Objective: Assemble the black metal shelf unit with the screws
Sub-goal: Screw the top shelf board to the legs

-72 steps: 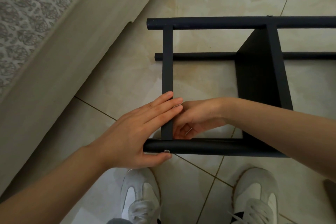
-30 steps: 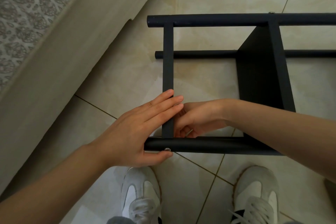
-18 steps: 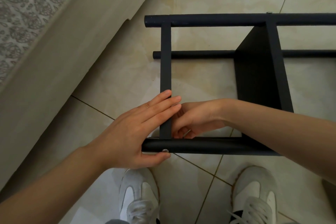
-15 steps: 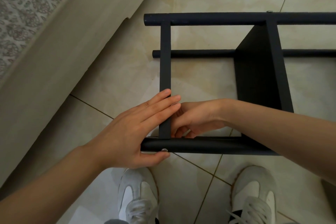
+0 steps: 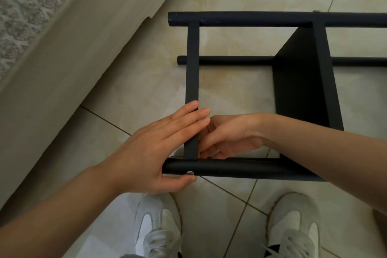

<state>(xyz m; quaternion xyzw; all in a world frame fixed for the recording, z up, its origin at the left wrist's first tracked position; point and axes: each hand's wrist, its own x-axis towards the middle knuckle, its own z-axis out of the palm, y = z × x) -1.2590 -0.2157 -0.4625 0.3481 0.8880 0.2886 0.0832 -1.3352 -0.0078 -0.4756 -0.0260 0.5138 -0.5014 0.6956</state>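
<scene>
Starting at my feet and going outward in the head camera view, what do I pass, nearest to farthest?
white shoes → near black tube, with a screw head in it → middle black tube → far black tube. Both hands overlap the near tube, so they are left out.

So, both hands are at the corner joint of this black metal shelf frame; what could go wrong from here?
1. The right hand works behind the flat black crossbar, partly hidden by the left hand; any small part there could drop onto the beige tiled floor.
2. If the crossbar shifts, the silver screw in the round black tube may bind, or the joint may pinch a hand.
</scene>
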